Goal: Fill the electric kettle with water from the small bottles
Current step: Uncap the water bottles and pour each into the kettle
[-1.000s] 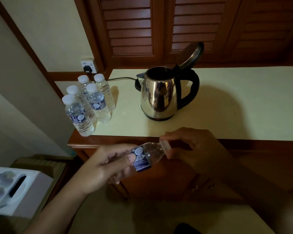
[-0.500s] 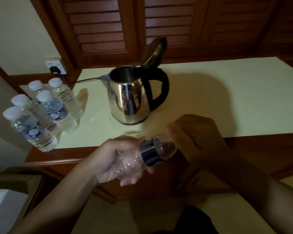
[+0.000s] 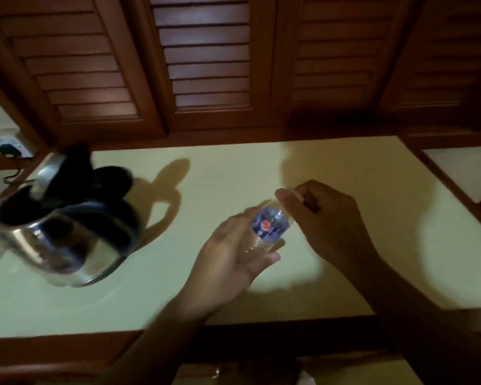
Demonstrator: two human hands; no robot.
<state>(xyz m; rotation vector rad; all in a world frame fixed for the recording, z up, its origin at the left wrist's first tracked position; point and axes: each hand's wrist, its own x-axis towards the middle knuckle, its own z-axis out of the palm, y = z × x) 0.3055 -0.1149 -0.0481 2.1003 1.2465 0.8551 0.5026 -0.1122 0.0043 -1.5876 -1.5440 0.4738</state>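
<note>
A small clear bottle (image 3: 270, 227) with a blue label lies tilted in my left hand (image 3: 233, 254), which grips its body over the counter's middle. My right hand (image 3: 320, 220) pinches the white cap at the bottle's neck. The steel electric kettle (image 3: 64, 232) with a black handle stands at the left of the cream countertop (image 3: 233, 168), its lid raised and its mouth open. The image is blurred by motion. The other bottles are out of view.
Dark wooden louvred doors (image 3: 206, 59) rise behind the counter. A wall socket with a black plug (image 3: 7, 145) and cord sits at the far left. A wooden front edge (image 3: 67, 348) borders the counter near me.
The view has swung right, so the kettle sits at the left and the standing bottles have left the frame. Both hands have moved up over the countertop with the bottle.
</note>
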